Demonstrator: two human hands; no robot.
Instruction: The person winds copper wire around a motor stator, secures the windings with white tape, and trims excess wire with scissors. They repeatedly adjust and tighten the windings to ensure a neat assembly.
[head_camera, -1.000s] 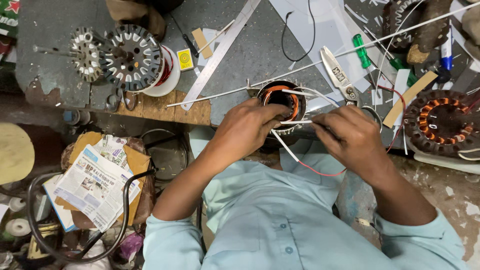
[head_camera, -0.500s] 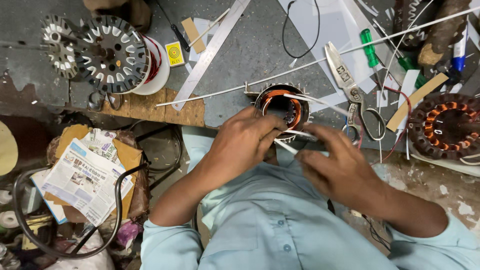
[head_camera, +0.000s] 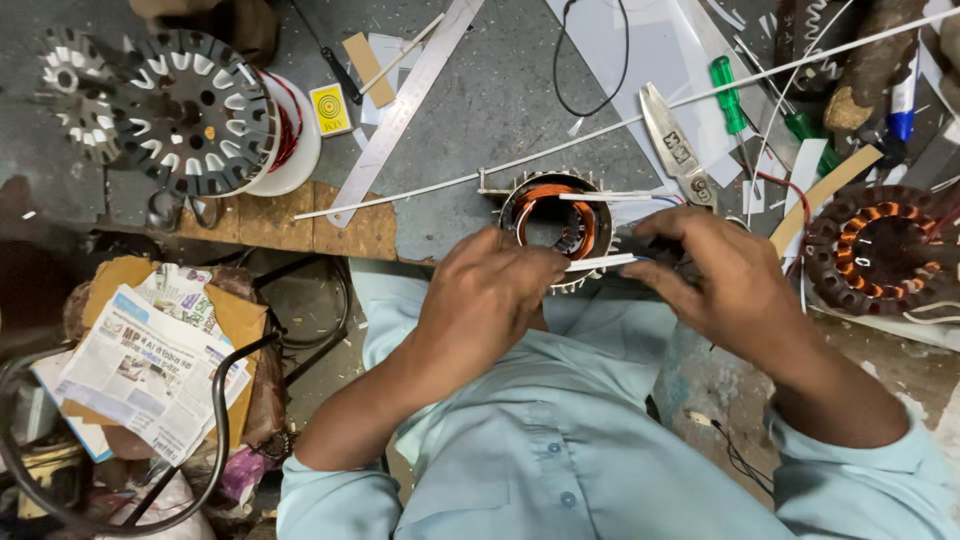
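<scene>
Stator (head_camera: 556, 222) lies just beyond both hands' grip on white sleeving (head_camera: 600, 263).

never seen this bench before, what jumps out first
At the bench edge, the left hand and right hand hold a white sleeve over a small stator with copper windings. A second wound stator lies far right; a dark slotted core sits upper left.
</scene>
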